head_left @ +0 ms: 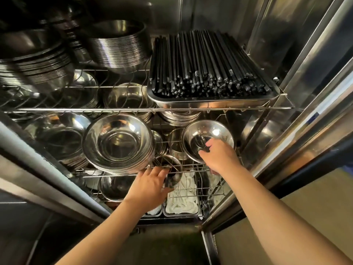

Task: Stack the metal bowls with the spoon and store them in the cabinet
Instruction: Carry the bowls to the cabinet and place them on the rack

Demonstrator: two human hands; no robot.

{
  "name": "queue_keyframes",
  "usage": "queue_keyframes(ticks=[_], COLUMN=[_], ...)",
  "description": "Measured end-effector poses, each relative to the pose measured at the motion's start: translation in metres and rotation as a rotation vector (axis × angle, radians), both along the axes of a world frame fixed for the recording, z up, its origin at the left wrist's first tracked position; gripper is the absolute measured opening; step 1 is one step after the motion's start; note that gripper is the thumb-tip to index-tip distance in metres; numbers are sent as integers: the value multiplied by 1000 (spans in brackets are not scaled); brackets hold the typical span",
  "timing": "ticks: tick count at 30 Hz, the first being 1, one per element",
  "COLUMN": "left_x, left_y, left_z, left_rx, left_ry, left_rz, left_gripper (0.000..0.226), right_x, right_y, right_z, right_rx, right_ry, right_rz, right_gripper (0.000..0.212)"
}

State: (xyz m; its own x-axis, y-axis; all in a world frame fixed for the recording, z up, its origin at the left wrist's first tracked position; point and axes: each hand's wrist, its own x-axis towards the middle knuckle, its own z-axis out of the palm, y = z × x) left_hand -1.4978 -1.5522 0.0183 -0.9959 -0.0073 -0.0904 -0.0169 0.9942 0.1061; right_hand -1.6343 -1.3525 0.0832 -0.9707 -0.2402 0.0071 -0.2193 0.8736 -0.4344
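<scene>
Inside the open steel cabinet, my right hand [219, 156] grips the near rim of a tilted metal bowl [202, 134] at the right of the middle wire shelf [118, 172]. A dark shape in that bowl may be the spoon; I cannot tell for sure. My left hand [150, 183] reaches to the shelf's front edge and closes around a small dark metal bowl [172, 170] there. A tall stack of large metal bowls [118, 143] leans just left of both hands.
The upper shelf carries a tray of black chopsticks [210, 67] and stacks of metal bowls [118, 44]. More bowl stacks [63, 142] fill the left of the middle shelf. White items in trays [181, 203] lie on the lowest level. The cabinet door [315, 92] stands open at right.
</scene>
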Motion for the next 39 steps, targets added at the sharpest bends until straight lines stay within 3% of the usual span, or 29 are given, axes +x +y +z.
queue_keyframes(ticks=[9,15,21,29,32,39], left_x=[24,24,24,25,25,26], left_y=[-5,-2,-4,-8,-9,-9], left_z=[-13,-12,-10,-14,-15,-14], left_rx=[-175,-174,-129,-193,-224,-210], left_ry=[34,28,37,52,39,16], left_rz=[62,78,73,35,30,57], left_gripper=[81,83,82,85,90,93], right_x=[0,1,35,104,113,96], right_y=[-16,-11,2,25,29,9], right_z=[-11,-12,6,6,-14,-71], right_rx=[166,112,-36,-215,-160,25], right_ry=[5,18,95,-111,-219,-371], right_rz=[-49,-67,92,231,262,188], right_gripper=[10,23,29,8,20,22])
